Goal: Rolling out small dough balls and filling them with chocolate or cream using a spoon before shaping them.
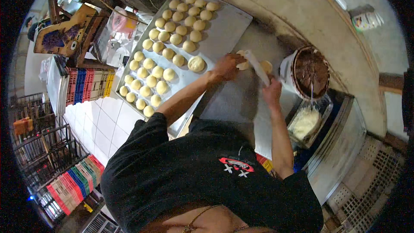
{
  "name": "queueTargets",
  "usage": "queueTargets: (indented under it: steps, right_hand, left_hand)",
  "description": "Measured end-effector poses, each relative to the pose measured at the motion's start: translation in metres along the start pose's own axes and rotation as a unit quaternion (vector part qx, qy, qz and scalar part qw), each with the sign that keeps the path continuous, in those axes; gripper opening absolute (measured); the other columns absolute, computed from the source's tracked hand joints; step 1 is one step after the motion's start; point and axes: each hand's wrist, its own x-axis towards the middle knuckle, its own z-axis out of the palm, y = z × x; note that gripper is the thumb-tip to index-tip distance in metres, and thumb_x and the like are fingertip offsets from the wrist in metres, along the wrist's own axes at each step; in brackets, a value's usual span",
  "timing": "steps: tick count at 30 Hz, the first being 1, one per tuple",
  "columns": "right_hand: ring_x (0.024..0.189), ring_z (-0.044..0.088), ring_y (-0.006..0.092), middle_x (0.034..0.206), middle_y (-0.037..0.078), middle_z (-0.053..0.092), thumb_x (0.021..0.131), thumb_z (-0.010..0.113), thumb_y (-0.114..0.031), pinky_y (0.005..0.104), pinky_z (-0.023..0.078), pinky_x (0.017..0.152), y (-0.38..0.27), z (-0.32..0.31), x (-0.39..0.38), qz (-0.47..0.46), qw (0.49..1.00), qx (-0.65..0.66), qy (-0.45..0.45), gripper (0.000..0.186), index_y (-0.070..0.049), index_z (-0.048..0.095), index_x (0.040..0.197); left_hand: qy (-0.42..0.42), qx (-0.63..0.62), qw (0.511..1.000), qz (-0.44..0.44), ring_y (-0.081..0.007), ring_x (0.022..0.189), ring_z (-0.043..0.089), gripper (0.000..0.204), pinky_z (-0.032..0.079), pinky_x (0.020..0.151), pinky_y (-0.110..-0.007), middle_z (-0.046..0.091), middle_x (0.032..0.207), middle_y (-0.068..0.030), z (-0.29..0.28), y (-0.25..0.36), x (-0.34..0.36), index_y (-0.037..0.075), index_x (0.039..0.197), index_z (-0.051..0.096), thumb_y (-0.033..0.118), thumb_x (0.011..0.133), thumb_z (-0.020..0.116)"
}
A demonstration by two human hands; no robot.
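Observation:
My right hand grips a long white tool, slim and straight, slanting up to the left. Under its far end lies a pale piece of dough, partly hidden. My left hand has its fingers on that dough at its left edge. A second dough piece rests on the metal work surface, just right of the tool. To the left, a large lined tray carries rows of round dough balls. One wider, rougher ball sits nearest my left hand.
Right of my hands stands a white bucket of dark brown filling, with a metal handle sticking out. Below it is a clear container of pale yellowish filling. Stacked metal trays lie at right; coloured crates at lower left.

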Motion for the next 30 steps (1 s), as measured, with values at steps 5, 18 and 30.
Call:
queueTargets:
  steps: [5,18,30]
  right_hand:
    - [0.078,0.061,0.0425,0.092,0.022,0.064,0.08,0.065,-0.015,0.0467,0.049,0.069,0.04,0.034,-0.031,0.085,0.994,-0.005,-0.072,0.029,0.001,0.063,0.105]
    - [0.084,0.062,0.0426,0.087,0.026,0.064,0.086,0.066,-0.019,0.0476,0.049,0.075,0.022,0.005,-0.168,0.23,0.952,0.169,0.105,0.032,0.004,0.061,0.108]
    - [0.095,0.063,0.0337,0.103,0.013,0.065,0.08,0.07,-0.011,0.0412,0.049,0.086,0.04,-0.023,-0.224,0.114,0.978,-0.078,0.155,0.028,-0.004,0.064,0.107]
  left_hand:
    - [0.2,0.229,0.941,-0.148,-0.0414,0.106,0.055,0.034,0.044,0.091,-0.052,0.059,0.113,-0.0218,-0.038,-0.139,0.044,0.0,0.11,0.057,0.023,0.085,0.061]
    - [0.005,0.238,0.971,-0.032,-0.0342,0.09,0.065,0.043,0.054,0.064,-0.047,0.061,0.112,-0.0144,-0.018,-0.147,0.112,0.017,0.124,0.053,0.033,0.085,0.062]
    - [-0.265,0.189,0.931,-0.165,-0.0385,0.134,0.032,0.087,0.017,0.111,-0.054,0.037,0.144,-0.0225,0.105,0.112,-0.101,0.0,0.141,0.035,0.064,0.085,0.052]
